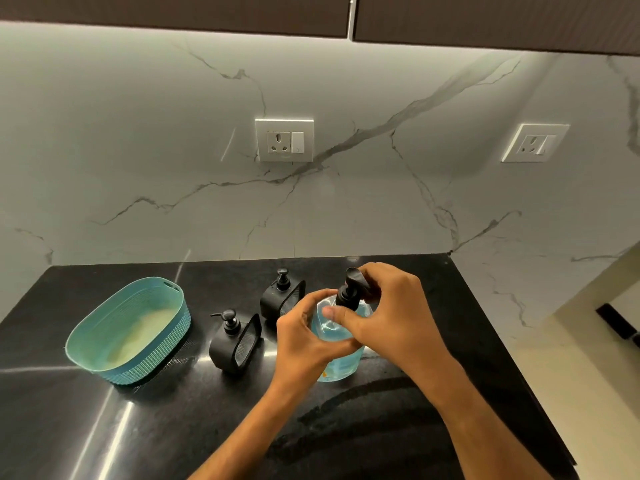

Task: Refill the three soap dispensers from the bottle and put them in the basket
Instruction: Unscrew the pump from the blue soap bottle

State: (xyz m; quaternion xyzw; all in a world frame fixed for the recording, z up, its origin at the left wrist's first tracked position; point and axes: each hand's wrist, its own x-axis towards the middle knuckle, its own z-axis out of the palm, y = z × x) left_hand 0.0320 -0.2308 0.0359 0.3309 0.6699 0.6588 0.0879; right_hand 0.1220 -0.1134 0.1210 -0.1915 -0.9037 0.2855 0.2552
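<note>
A: Centre of frame, bottle upright on the worktop. Left hand wraps its body, right hand pinches the pump.

B: Risks?

A: Slick plastic; a hard twist may tip it and spill. Two dispensers stand just left, easily knocked. Basket sits left, apart. A third dispenser isn't visible.

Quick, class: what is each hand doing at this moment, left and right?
Left hand: grips the body of the clear bottle of blue soap.
Right hand: fingers curled round the bottle's black pump top.
</note>
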